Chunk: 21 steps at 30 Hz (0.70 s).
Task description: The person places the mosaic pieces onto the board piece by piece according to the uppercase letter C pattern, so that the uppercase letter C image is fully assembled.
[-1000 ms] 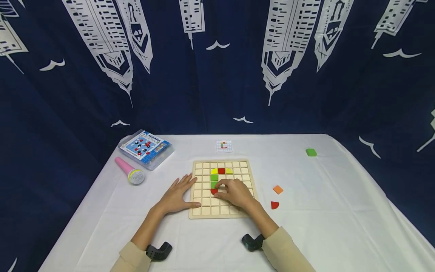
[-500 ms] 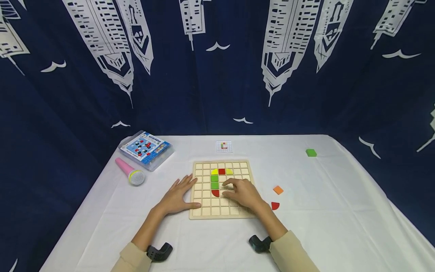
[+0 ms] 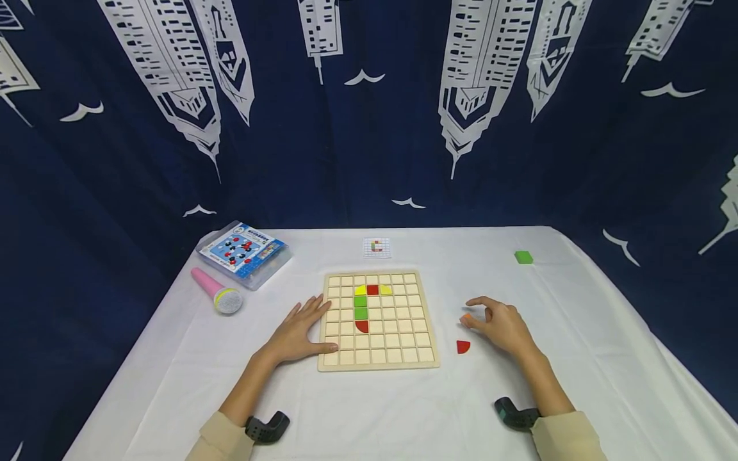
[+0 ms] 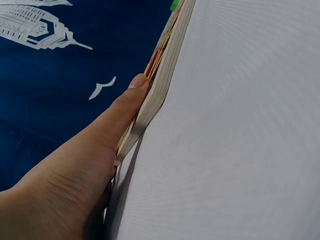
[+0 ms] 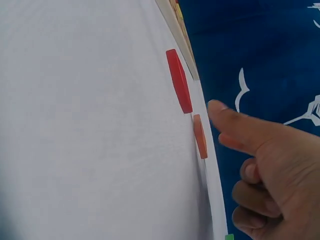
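Observation:
A square wooden grid board [image 3: 401, 340] lies on the table. My left hand [image 3: 300, 331] rests at its left side with fingers spread, the thumb on the board's edge in the left wrist view. Yellow, red and green pieces sit in its cells, among them two green squares [image 3: 360, 307] above a red quarter-circle [image 3: 362, 326]. Right of the board, my right hand [image 3: 503, 325] hovers by an orange piece [image 5: 200, 136], thumb and index finger apart. The right wrist view shows that piece on the cloth, beside another red quarter-circle [image 3: 463, 347].
A small pattern card [image 3: 377, 248] lies behind the board. A green piece [image 3: 523, 257] is at the far right. On the left are a boxed set [image 3: 245, 253] in a clear case and a pink toy microphone [image 3: 216, 290].
My right hand has let go of the red quarter-circle, leaving it in a board cell, and has moved right, off the board to the orange piece. My left hand has stayed put.

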{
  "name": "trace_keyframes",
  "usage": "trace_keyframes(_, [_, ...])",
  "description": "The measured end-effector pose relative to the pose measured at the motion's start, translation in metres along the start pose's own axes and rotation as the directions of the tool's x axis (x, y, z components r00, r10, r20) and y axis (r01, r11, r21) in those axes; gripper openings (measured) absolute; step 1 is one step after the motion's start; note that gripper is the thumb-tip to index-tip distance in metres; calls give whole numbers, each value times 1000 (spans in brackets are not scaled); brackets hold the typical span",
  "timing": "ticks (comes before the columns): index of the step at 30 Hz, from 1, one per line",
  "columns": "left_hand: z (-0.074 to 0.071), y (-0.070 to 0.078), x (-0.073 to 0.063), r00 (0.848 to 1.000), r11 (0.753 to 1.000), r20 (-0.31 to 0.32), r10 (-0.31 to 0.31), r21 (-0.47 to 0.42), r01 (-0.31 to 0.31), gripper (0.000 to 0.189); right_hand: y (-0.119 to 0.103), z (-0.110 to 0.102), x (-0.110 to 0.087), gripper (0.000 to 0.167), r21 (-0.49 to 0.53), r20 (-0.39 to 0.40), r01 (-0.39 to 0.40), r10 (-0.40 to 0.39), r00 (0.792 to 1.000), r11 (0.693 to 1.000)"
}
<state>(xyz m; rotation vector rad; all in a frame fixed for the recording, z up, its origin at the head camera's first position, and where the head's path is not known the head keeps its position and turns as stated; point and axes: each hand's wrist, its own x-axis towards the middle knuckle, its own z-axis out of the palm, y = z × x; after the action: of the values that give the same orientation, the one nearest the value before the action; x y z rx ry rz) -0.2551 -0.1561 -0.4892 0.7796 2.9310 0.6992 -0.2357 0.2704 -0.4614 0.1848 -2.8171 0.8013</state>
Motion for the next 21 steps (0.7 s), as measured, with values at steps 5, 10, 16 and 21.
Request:
trace_keyframes(5, [0, -1, 0, 1000, 1000, -11, 6, -4, -7, 100, 7, -3, -5, 39, -55, 28, -45, 46, 999, 997])
trace_keyframes(10, [2, -3, 1, 1000, 1000, -13, 13, 1, -13, 100, 10, -4, -4, 30, -93, 12, -25, 26, 1000, 995])
trace_keyframes(16, [2, -4, 1, 1000, 1000, -19, 18, 3, -18, 100, -17, 6, 5, 28, -15, 50, 85, -84, 995, 996])
trace_keyframes(21, [3, -3, 1, 1000, 1000, -13, 7, 9, -7, 101, -66, 29, 11, 28, 79, 125, 230, -239, 963, 970])
